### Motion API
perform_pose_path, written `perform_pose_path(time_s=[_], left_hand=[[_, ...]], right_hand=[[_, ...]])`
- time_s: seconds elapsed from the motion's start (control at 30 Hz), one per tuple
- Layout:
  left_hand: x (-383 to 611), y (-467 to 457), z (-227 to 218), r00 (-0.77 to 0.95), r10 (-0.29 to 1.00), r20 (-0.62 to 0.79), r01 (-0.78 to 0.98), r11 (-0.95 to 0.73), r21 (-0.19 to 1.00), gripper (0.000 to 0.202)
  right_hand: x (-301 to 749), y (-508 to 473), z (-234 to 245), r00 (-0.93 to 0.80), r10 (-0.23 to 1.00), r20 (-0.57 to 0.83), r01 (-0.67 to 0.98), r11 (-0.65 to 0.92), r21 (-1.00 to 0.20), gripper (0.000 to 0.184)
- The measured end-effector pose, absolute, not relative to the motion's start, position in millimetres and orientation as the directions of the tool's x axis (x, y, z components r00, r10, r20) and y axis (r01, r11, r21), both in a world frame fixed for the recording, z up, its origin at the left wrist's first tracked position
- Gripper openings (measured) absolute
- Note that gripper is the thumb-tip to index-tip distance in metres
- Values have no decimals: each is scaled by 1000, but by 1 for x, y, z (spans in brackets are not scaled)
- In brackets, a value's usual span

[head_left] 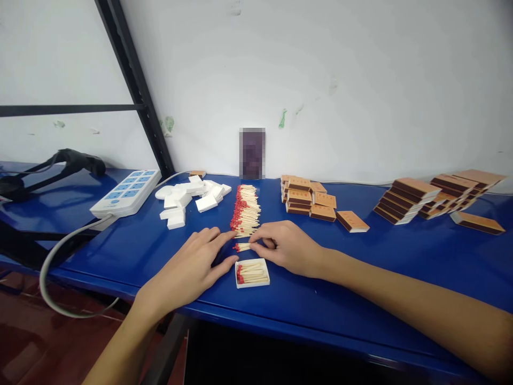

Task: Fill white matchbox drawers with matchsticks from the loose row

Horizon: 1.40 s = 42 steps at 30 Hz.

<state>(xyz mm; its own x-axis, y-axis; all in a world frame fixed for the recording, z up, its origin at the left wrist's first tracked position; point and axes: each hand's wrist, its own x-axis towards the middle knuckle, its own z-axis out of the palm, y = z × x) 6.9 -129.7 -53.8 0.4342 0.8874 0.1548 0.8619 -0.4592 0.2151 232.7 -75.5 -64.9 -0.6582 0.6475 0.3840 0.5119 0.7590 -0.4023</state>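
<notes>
The right hand (282,247) pinches a few slim, pale wooden matches (241,247) with red heads. The left hand (195,259) is released, fingers loosely spread, its index fingertip at the match pile (247,211), its thumb by a shallow white tray (253,286) of matches near the bench (304,305)'s front edge. Toward the back edge sit smooth white pieces (180,198) and tan, brown-sided matchboxes (300,195). The bench is glossy blue, the wall (340,69) scuffed white.
</notes>
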Motion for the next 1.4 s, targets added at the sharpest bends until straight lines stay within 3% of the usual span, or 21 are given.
perform_pose_path(time_s=[1.07,1.4], left_hand=[[7,-129,-53,520,835,179,817,-548,180,43],[9,-130,-48,528,832,169,791,-555,258,39]], right_hand=[[233,-77,-66,-658,644,391,519,764,-383,11],[233,-78,-65,-639,649,412,522,760,-387,14]])
